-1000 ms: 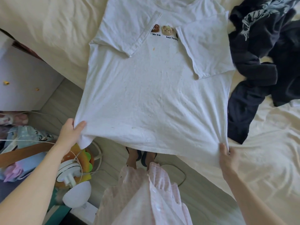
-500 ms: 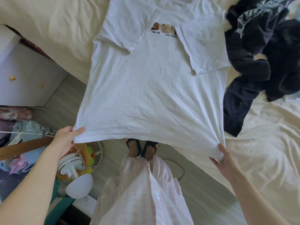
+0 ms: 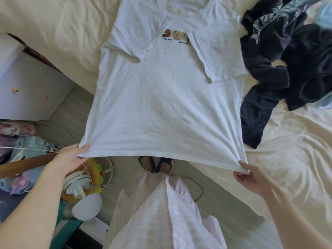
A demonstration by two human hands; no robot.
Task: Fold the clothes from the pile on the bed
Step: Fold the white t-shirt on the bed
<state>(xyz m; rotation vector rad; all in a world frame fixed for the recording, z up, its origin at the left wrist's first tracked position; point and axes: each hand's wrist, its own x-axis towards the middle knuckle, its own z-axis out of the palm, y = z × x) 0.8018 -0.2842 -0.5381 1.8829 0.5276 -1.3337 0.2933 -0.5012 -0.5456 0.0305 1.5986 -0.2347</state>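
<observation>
Garment: white T-shirt lies face up on the bed, collar away from the person, hem drawn off the bed edge over the floor.
Sleeves: both are folded inward onto the chest, partly covering the bear print; this narrows the shirt to a rectangle for the lengthwise fold.
Left hand: pinches the left hem corner, thumb on top, fingers beneath.
Right hand: fingers curled round the bunched right hem corner.
Tension: the 2 hands are well apart, so the hem is stretched taut and the body panel is kept smooth.
Step judged: hem likely to be carried up toward the collar.
Pile: dark clothes lie heaped on the bed, just beside the shirt's right edge, not yet folded.
Risk: an uneven pull could skew the folded sleeves.
</observation>
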